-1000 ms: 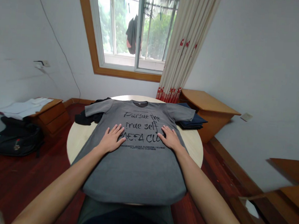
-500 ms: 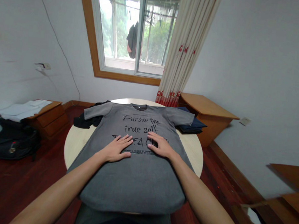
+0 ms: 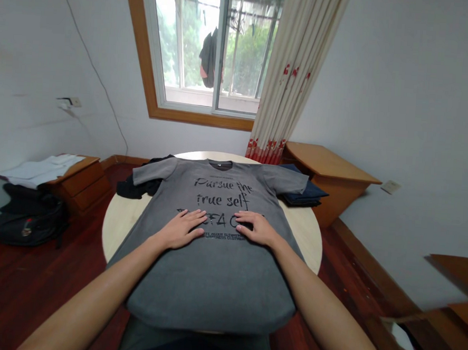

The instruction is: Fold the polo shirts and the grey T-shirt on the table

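A grey T-shirt with black lettering lies spread front side up, its collar at the far side and its hem hanging over the near edge of a round pale table. My left hand rests flat on the shirt's chest, fingers stretched out over the lower lettering. Level with it on the right, my right hand lies on the print with fingers extended, pointing left. Neither hand grips the cloth. Part of the large lettering is hidden beneath both hands.
Black clothing lies under the left sleeve, and a stack of folded dark blue clothes by the right sleeve. A wooden desk stands behind on the right. At left are a drawer cabinet and a black bag.
My right hand has slid slightly right across the print, uncovering more of the word "self". My left hand has barely moved. The view has shifted a little.
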Action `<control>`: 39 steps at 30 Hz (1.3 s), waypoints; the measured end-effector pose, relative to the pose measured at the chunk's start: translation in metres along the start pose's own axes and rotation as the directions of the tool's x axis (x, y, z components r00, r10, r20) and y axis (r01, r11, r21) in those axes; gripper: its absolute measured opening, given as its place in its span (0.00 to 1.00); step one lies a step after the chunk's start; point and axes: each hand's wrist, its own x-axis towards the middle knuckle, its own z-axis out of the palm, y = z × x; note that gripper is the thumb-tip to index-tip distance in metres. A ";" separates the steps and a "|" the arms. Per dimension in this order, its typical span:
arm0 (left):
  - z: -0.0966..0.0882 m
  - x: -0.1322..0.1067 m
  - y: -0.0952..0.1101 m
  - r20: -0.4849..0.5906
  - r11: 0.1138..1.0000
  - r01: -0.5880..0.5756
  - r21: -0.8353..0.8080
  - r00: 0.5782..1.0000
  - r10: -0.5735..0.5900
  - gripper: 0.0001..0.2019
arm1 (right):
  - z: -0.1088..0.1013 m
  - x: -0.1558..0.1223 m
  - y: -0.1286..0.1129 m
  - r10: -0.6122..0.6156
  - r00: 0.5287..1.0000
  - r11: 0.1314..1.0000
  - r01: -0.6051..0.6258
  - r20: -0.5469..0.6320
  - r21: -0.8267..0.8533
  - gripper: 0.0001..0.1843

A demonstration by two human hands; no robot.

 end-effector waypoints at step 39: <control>-0.002 0.132 -0.004 -0.075 0.991 0.065 0.118 0.996 -0.056 0.29 | 0.020 0.119 0.009 0.308 0.949 0.903 -0.269 0.069 -0.335 0.29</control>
